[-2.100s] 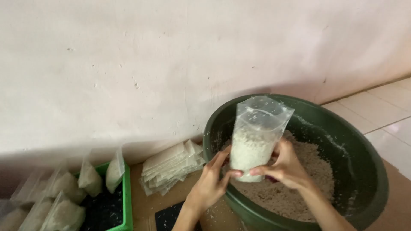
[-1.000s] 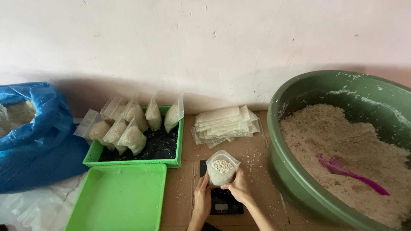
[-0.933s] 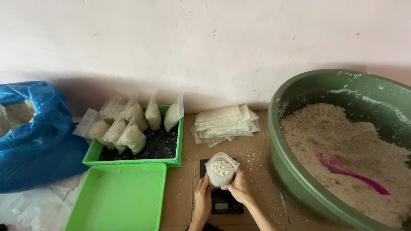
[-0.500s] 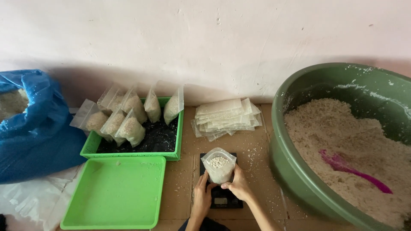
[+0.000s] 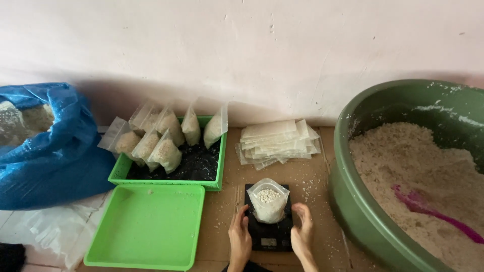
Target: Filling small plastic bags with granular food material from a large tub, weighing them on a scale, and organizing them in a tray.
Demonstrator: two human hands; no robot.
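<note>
A clear plastic pouch (image 5: 268, 202) filled with white grainy bits stands upright on a small black scale (image 5: 268, 221). My left hand (image 5: 239, 238) rests open at the scale's left edge. My right hand (image 5: 302, 232) hovers open just right of the pouch, apart from it. Neither hand holds anything.
A big green tub (image 5: 353, 201) of the same grainy stuff, with a pink scoop (image 5: 433, 211), stands at the right. A stack of flat pouches (image 5: 279, 142) lies by the wall. A green tray (image 5: 218, 171) holds several filled pouches; its green lid (image 5: 146, 226) lies nearer. A blue sack (image 5: 48, 146) sits left.
I carried the filled pouch from over the tub down onto the scale. Both hands have since let go of it and drawn slightly apart.
</note>
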